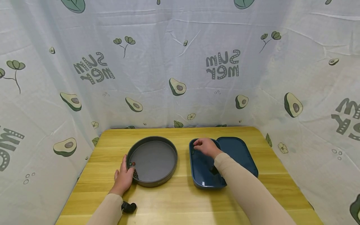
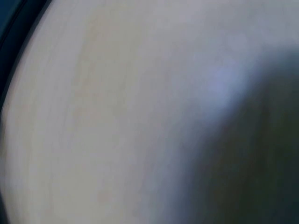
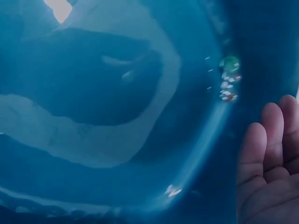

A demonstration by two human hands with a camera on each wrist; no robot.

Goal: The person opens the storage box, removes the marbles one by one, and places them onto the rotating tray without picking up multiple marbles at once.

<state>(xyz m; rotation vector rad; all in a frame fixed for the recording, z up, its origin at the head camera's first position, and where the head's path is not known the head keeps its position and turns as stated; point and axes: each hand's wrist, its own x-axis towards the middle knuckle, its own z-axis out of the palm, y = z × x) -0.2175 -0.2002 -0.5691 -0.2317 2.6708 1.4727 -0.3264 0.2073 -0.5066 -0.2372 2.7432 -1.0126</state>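
Observation:
My left hand (image 1: 123, 178) grips the left rim of a dark grey round pan (image 1: 154, 159), its thumb over the edge and its fingers along the outside. Small red, green and dark bead-like pieces (image 1: 133, 163) lie inside the pan beside that thumb. My right hand (image 1: 207, 147) reaches down into the far left corner of a blue rectangular tray (image 1: 205, 178). Several small shiny pieces (image 3: 229, 79), one green, lie along the tray's inner edge in the right wrist view. Three fingers (image 3: 254, 147) show there; thumb and index finger are hidden, so I cannot tell whether they pinch anything.
A second blue rectangular piece (image 1: 237, 153), like a lid or tray, lies against the tray's right side, partly behind my right sleeve (image 1: 239, 178). All stand on a wooden table (image 1: 157, 206). A printed curtain (image 1: 157, 68) hangs behind and on both sides.

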